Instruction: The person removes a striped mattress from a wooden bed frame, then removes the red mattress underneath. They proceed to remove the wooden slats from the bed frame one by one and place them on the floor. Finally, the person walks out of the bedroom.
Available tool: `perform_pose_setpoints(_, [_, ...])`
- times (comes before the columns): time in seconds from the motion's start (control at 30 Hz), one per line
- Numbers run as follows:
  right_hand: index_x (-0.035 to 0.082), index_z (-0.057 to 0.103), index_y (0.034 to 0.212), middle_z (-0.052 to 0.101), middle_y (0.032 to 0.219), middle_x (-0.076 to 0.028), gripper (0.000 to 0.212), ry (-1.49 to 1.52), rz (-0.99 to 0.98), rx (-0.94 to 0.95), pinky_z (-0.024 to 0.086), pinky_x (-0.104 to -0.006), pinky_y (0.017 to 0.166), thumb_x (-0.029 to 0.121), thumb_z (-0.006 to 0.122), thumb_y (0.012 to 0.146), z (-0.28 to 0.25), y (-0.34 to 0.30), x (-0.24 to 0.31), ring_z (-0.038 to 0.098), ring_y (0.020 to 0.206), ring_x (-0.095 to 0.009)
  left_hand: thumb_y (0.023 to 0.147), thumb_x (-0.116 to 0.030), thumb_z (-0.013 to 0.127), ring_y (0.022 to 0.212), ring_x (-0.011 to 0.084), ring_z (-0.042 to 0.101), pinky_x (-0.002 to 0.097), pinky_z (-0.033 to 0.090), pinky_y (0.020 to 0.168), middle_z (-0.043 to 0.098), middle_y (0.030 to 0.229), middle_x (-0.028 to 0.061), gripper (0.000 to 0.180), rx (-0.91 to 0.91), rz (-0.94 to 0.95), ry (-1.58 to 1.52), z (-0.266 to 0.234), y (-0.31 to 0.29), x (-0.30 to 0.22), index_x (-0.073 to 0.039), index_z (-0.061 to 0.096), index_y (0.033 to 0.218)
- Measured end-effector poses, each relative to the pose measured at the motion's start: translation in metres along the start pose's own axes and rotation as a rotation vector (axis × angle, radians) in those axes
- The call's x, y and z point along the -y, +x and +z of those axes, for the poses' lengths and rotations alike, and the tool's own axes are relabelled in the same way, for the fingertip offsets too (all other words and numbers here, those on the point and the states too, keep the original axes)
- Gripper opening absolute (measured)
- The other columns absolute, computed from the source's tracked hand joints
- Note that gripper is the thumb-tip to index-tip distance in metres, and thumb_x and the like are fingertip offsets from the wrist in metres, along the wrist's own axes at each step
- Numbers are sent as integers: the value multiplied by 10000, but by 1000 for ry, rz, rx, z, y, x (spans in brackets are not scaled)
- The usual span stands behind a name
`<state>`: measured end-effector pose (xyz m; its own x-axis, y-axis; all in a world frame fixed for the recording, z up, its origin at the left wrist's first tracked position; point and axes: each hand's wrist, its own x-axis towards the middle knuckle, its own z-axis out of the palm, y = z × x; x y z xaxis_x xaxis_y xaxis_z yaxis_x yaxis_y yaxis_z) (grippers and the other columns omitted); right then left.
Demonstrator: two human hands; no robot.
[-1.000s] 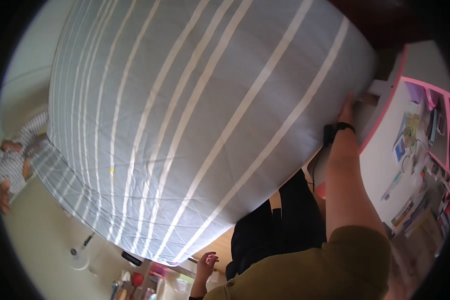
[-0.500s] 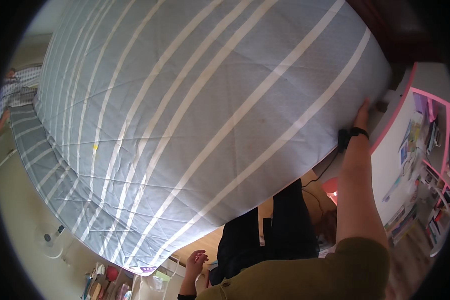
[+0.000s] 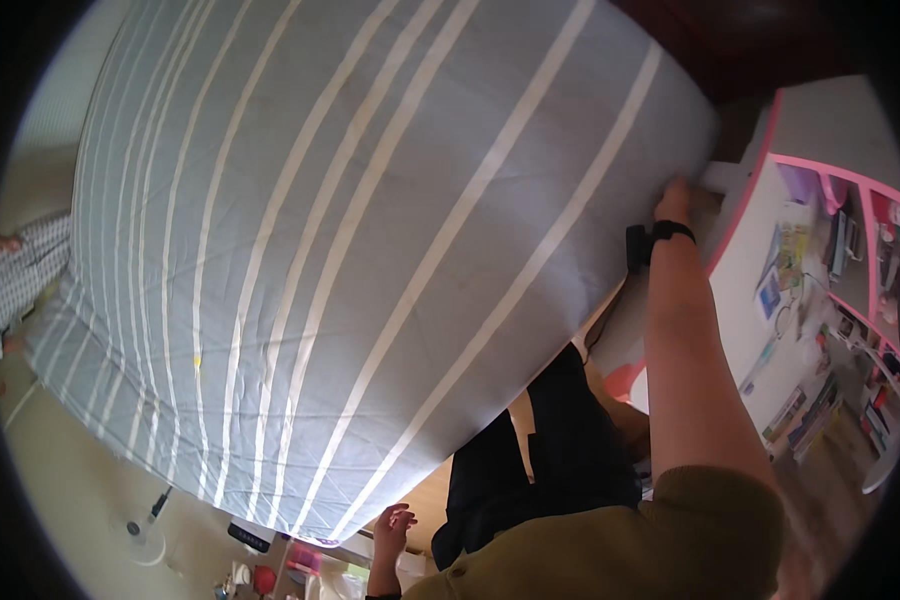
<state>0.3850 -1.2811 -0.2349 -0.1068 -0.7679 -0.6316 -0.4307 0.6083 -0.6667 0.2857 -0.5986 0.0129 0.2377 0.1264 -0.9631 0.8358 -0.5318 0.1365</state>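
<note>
A large mattress (image 3: 440, 250) in a grey cover with white stripes fills most of the view. My right hand (image 3: 676, 200), with a black band on its wrist, presses against the mattress's right edge near the far corner. Its fingers are mostly hidden. My left hand (image 3: 393, 522) hangs just below the near edge, fingers loosely bent and apart, with nothing in it. At the far left another person's hand (image 3: 6, 243) and checked clothing (image 3: 40, 250) show beside the mattress. A fold of the striped cover (image 3: 95, 370) lies along the left side.
To the right stands a white desk (image 3: 735, 330) with pink edging and shelves (image 3: 850, 240) holding books and papers. Near my legs (image 3: 580, 430) there is a red object (image 3: 622, 382). A white fan (image 3: 148, 540) and a cluttered shelf (image 3: 300, 570) are at the lower left.
The view has turned, so the mattress, desk and my right hand sit further left. More of the other person shows at the far left. The left-hand flap looks flatter.
</note>
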Motion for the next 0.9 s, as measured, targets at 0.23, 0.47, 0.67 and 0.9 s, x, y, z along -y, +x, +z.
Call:
perform_pose_setpoints(0.23, [13,396,1194,419,1207,-172,658,-86,-67,-379,313,-349,923,537,359,799,12,34,56,404,1099,-294,813,-112,493,710,147,588,230,450,632,588,794,86,204,91,9,111,52,8,-90,7,522,977])
perform_pose_setpoints(0.47, [22,464,1129,489,1125,-172,450,-949,-49,-273,399,-363,858,310,508,787,-7,44,38,487,1019,-299,823,-118,500,709,140,576,233,444,642,581,797,69,215,105,104,127,69,5,-164,11,516,995])
perform_pose_setpoints(0.67, [59,515,1065,542,1042,-150,433,-1283,-196,-46,438,-332,809,135,653,662,-25,59,7,520,972,-286,813,-122,503,716,143,585,234,445,639,587,804,70,226,128,45,182,60,14,-166,8,518,997])
perform_pose_setpoints(0.9, [58,490,1087,539,1049,-134,433,-1245,-185,-29,423,-327,820,163,619,687,-24,63,7,513,970,-271,808,-124,499,718,152,595,234,459,623,589,808,85,238,99,53,240,45,12,-163,11,516,1003])
